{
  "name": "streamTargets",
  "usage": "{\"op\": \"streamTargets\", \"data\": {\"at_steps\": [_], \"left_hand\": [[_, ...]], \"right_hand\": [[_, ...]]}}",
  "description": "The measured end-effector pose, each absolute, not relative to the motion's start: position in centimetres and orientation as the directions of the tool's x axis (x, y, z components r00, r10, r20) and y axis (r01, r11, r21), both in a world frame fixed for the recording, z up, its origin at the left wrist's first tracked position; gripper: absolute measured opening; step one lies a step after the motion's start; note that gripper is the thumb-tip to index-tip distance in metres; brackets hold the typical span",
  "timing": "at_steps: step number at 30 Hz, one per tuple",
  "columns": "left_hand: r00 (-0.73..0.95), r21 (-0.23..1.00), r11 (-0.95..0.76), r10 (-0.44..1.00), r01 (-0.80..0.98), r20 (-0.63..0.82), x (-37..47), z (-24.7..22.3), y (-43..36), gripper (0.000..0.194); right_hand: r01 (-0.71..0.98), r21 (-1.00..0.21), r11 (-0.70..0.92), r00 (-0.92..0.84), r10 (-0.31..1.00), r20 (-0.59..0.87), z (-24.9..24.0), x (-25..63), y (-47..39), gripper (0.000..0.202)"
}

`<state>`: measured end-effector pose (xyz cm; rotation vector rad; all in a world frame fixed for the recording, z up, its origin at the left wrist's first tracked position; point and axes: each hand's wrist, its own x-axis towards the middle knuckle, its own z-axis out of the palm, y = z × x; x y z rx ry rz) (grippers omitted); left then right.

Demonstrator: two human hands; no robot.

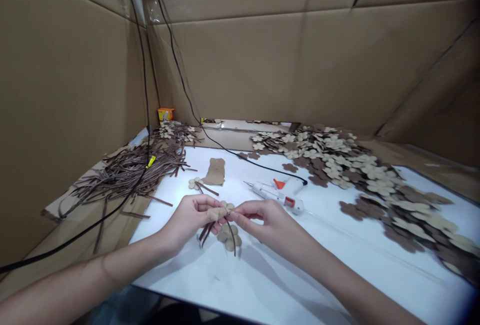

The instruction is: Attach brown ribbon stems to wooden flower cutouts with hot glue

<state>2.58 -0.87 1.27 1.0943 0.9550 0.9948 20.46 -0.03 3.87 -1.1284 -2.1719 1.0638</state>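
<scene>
Over the white board, my left hand [195, 216] has its fingers closed on a beige flower cutout [216, 213] with dark brown strips hanging below it. My right hand [258, 216] pinches the upper end of a thin brown strip [231, 237] against the flower's right side. Beneath the hands, another beige flower cutout [226, 240] lies on the board, partly covered by that strip. A white glue gun [277, 196] with an orange-red trigger rests on its side beyond my right hand. Beyond my left hand is a small beige flower [195, 183] with brown strips.
Brown strips [131, 167] are heaped at left. Beige and brown flower cutouts [337, 157] spread over the right side. A brown scrap [215, 171] lies on the white board [180, 275]. Black cables [180, 72] hang across, and cardboard walls [240, 65] enclose the place.
</scene>
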Motion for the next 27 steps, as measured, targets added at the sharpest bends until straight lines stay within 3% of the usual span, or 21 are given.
{"op": "streamTargets", "data": {"at_steps": [9,15,20,27], "left_hand": [[0.265,0.976,0.186,0.953,-0.116,-0.150,2.6,0.5,-0.6,0.021],[0.292,0.990,0.131,0.950,-0.051,-0.111,2.7,1.5,-1.1,0.048],[0.324,0.996,0.089,0.943,-0.022,-0.077,2.8,2.2,-1.8,0.060],[0.387,0.994,0.112,0.916,0.014,-0.108,2.9,2.1,-2.7,0.055]], "right_hand": [[0.455,-0.816,0.357,-0.565,0.824,0.045,3.3,20.8,0.3,0.027],[0.447,-0.786,0.427,-0.569,0.814,0.118,3.4,21.4,0.1,0.025],[0.391,-0.725,0.567,-0.715,0.683,0.149,4.6,21.9,-0.1,0.024],[0.347,-0.921,0.178,-0.737,0.659,-0.150,4.1,22.0,0.4,0.025]]}}
